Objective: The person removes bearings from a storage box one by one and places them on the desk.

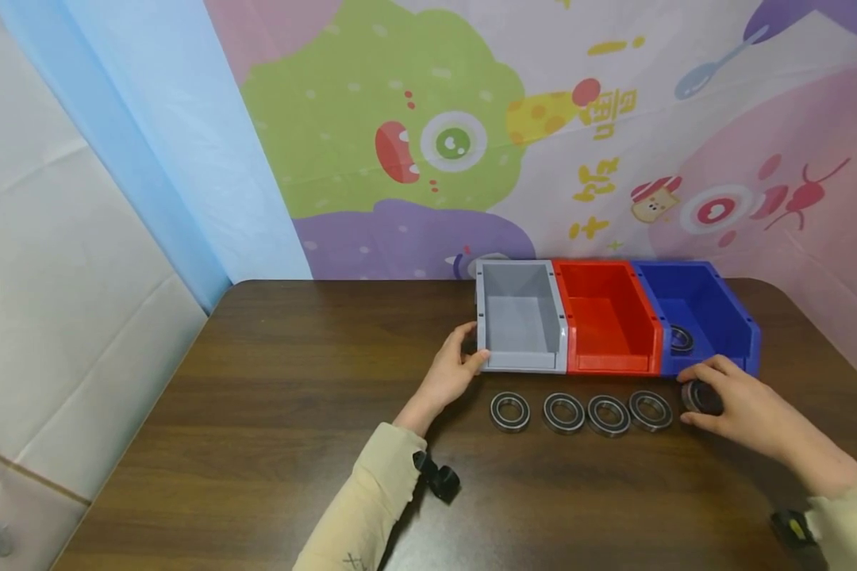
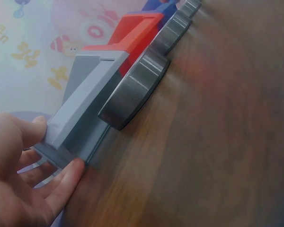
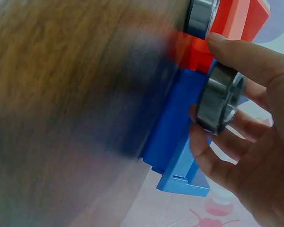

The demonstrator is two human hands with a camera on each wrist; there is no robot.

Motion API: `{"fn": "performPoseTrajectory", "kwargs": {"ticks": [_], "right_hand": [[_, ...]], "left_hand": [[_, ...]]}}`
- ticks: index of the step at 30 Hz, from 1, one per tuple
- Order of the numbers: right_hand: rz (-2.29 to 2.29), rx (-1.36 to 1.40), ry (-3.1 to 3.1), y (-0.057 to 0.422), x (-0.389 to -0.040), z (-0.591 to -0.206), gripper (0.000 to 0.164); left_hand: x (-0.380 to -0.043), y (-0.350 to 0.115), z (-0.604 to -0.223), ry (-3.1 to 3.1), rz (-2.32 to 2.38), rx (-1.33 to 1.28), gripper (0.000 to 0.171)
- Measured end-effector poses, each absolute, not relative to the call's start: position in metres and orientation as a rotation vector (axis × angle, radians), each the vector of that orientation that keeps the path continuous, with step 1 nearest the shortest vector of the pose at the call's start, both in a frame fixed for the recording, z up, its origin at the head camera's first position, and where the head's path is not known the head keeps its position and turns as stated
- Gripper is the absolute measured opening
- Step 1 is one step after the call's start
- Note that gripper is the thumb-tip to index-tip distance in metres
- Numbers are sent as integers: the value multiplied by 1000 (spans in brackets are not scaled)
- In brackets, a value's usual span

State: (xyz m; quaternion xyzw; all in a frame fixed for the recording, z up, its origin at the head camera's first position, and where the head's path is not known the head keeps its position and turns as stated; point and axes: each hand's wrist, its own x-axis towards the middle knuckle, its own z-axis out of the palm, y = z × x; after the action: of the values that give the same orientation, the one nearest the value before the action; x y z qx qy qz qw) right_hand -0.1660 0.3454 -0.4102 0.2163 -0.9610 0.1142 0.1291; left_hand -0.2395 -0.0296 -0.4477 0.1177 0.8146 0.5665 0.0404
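Note:
My left hand (image 1: 451,371) grips the front left corner of the grey bin (image 1: 521,363), thumb over its front lip in the left wrist view. My right hand (image 1: 746,400) holds a metal ball bearing (image 3: 217,99) between thumb and fingers, just before the front of the blue bin (image 1: 753,349). Another bearing (image 1: 682,339) lies inside that blue bin at its left side. In a row before the bins lie several more ring-shaped bearings (image 1: 510,411), flat on the table. The red bin (image 1: 607,365) stands between the grey and blue ones.
The three bins stand side by side at the back of the brown wooden table (image 1: 293,396). Behind them hangs a cartoon-printed cloth (image 1: 371,95). Pale panelling (image 1: 57,238) rises on the left.

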Motion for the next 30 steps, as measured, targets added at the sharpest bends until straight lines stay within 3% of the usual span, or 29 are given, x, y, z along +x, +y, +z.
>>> {"fn": "performPoseTrajectory", "kwargs": {"ticks": [30], "right_hand": [[313, 708, -2968, 348, -166, -421, 48]], "left_hand": [[-241, -29, -449, 2504, 1728, 345, 50]]}}
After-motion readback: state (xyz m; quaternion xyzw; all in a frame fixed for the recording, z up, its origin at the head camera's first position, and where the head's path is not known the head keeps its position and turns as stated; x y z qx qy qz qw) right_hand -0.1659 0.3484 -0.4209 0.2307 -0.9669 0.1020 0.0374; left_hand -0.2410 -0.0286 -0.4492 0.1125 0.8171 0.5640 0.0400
